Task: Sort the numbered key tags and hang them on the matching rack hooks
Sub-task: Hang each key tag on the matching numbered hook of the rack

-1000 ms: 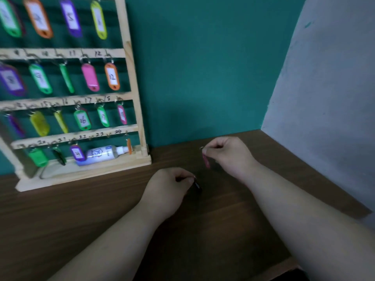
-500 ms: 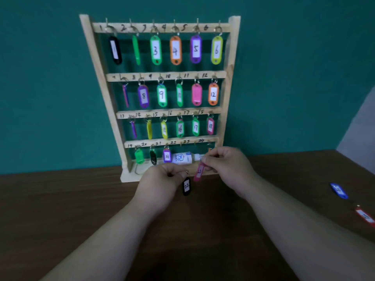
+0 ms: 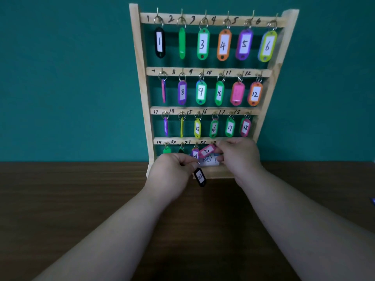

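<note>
Right, near first: the tabletop [image 3: 81,209] sits under both forearms. On the near side the left hand [image 3: 172,171] has its grip pinched on the ring of the black tag [image 3: 200,177], marked 22, which dangles free just in front of the rack base. Slightly further, the right hand [image 3: 240,157] has its grip closed on one end of the pink tag [image 3: 207,151], which is tilted and up against the bottom rail by the 22 label. Its number is blurred, could be 22 or 23. Risks: pink lands on the wrong hook if that number is misread. The right hand covers the last hooks on that rail, so threading is near blind. The black tag hangs from a light pinch and could drop. Knuckles are close to the purple 21 tag [image 3: 195,155] and could knock it off. Rack [image 3: 143,88] contents: bottom row has green, dark and purple 21 on hooks 19–21, with the rest hidden or bare, and a white object [image 3: 210,162] lies in the base. Above that, 13–18 are full, then 7–12 full, and the top row 1–6 full. Several tags hang edge-on, numbers unreadable.
</note>
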